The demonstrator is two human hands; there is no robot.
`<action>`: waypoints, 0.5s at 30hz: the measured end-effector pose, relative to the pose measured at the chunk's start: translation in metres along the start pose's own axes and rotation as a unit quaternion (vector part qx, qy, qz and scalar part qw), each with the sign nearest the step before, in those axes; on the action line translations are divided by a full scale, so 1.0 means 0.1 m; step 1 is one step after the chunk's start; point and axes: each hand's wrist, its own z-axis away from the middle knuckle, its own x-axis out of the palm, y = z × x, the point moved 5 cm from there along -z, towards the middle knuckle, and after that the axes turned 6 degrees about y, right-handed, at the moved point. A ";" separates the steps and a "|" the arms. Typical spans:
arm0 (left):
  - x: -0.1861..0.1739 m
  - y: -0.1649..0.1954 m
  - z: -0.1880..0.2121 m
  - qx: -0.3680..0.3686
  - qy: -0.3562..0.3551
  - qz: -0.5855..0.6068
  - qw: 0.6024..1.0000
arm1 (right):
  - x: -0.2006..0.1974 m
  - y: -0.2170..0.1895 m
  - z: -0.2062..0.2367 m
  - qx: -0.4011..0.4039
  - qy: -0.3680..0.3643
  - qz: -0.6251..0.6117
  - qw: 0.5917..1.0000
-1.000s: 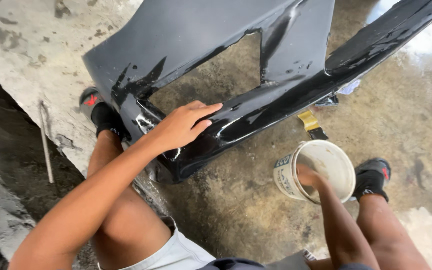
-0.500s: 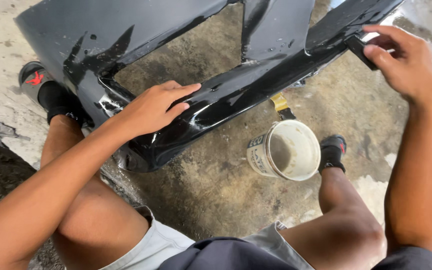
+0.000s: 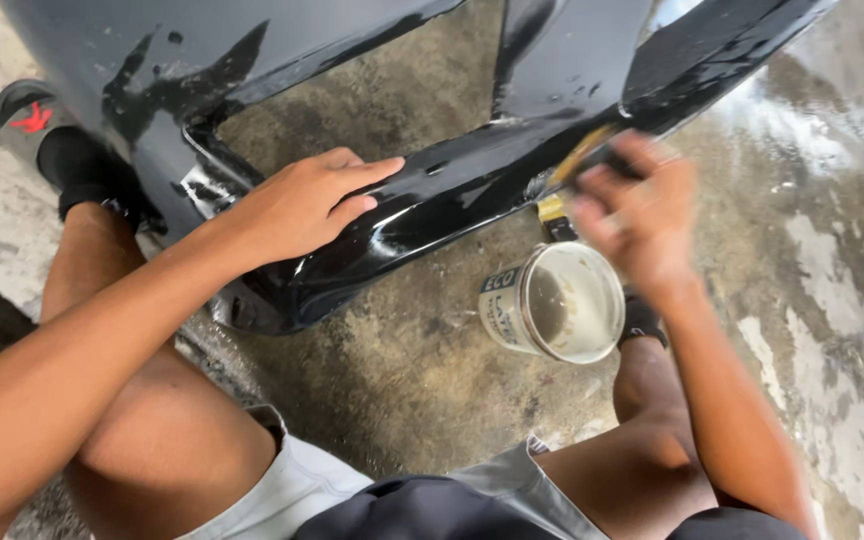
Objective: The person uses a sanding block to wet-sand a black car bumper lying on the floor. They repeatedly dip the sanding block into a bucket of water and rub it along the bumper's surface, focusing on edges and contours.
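A wet black car bumper [image 3: 282, 60] lies across the concrete floor in front of me. My left hand [image 3: 302, 205] rests flat on its lower bar, fingers together. My right hand [image 3: 637, 215] is blurred with motion and grips a small dark piece, apparently sandpaper [image 3: 607, 165], pressed against the bar further right. A white plastic tub [image 3: 557, 300] holding cloudy water stands on the floor just below the bar, beside my right wrist.
I squat with both knees up; my feet in dark sandals [image 3: 27, 115] rest on the wet concrete [image 3: 812, 250]. A yellow-and-black object [image 3: 554, 215] lies on the floor under the bar, behind the tub.
My right hand left the tub, went up to the bumper's right end, then came down onto the lower bar near the tub. My left hand stayed on the bar.
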 end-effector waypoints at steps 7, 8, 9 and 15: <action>0.00 0.02 -0.04 -0.012 -0.019 0.002 1.000 | -0.21 0.65 0.04 0.155 0.119 0.047 0.980; 0.00 0.03 -0.04 -0.011 -0.018 0.006 1.000 | -0.17 0.48 0.02 0.116 0.103 0.039 0.987; 0.01 0.02 -0.03 -0.016 -0.019 0.014 1.000 | -0.09 0.30 -0.01 0.073 0.062 0.012 0.995; 0.01 0.04 0.00 -0.001 0.004 -0.010 1.000 | -0.03 -0.10 -0.70 -0.029 -0.150 -0.085 0.985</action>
